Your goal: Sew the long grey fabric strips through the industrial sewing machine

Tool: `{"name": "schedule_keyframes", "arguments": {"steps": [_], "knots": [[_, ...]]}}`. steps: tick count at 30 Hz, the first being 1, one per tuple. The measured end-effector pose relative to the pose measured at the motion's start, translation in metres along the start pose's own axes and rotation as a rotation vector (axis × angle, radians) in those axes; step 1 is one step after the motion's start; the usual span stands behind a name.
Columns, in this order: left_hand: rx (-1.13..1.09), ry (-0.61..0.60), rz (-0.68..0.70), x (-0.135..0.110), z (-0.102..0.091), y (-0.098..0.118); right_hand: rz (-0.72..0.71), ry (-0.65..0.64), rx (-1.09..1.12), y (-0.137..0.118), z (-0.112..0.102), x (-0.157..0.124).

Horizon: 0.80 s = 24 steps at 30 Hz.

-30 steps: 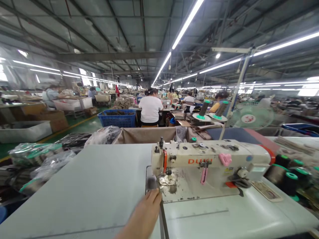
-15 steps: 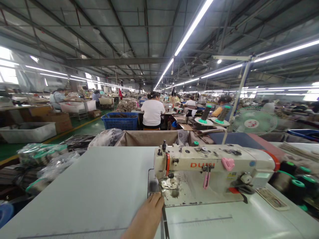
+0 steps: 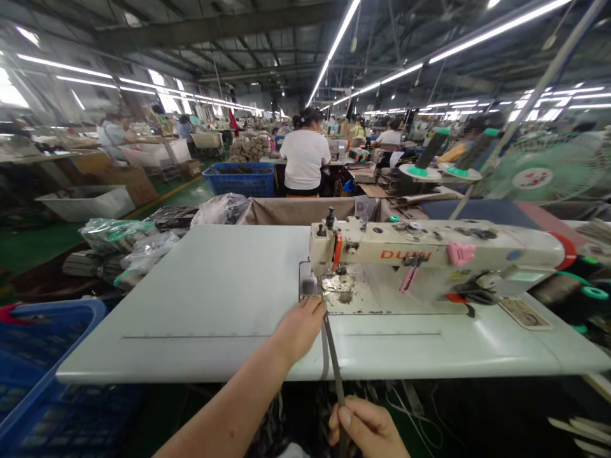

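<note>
The right hand is pinching a strap, likely light, bendy, best held by its faces; the left hand is hiding its grip.

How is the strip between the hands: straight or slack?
Nearly straight: the dark strip runs from the left hand to the right hand with no clear sag.

A strip is held by the right hand, and farther up it is touched by the left hand on the table. A machine is seen beyond and right of the left hand, a blue basket well left of it.
</note>
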<state>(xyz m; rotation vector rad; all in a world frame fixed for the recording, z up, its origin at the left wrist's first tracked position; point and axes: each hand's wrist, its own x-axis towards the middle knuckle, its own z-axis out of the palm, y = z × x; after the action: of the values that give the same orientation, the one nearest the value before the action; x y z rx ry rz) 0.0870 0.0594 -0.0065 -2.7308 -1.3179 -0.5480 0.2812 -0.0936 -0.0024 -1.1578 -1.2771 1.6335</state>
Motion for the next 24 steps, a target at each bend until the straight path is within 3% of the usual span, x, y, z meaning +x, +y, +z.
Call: {"name": "schedule_keyframes", "arguments": {"steps": [13, 24], "knots": [[0.15, -0.04, 0.069, 0.005, -0.002, -0.001, 0.033, 0.024, 0.049, -0.009, 0.008, -0.003], [0.01, 0.016, -0.023, 0.0, -0.005, 0.003, -0.045, -0.04, 0.039, -0.013, 0.006, 0.0]]}}
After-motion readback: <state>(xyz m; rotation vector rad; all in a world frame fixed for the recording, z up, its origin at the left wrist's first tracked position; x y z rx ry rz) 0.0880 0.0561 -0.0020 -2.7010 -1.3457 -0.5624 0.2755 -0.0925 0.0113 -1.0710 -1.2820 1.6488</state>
